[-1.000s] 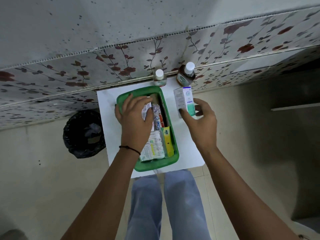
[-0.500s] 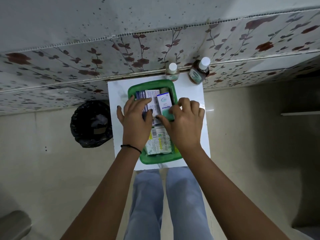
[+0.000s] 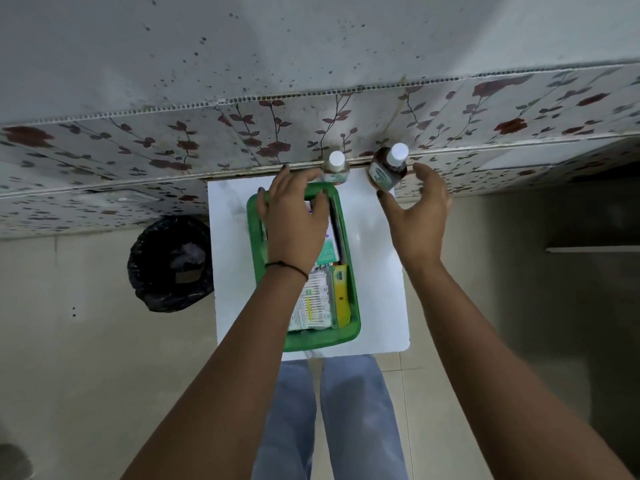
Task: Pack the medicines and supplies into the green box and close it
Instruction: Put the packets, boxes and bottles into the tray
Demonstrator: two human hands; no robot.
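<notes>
At far right I see my right hand (image 3: 417, 216) spread open, empty, beside brown bottle (image 3: 386, 168). Left hand (image 3: 294, 220) flat over green box (image 3: 349, 271), fingers loosely spread, gripping nothing.

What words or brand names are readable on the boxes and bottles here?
None can be read.
Brown bottle with white cap: green label, print blurred.
Small clear bottle with white cap: label too small.
White and green carton in the green plastic box: blue marks, illegible.
Cotton swab packet: print too fine.
Yellow packet: logo unreadable.
</notes>
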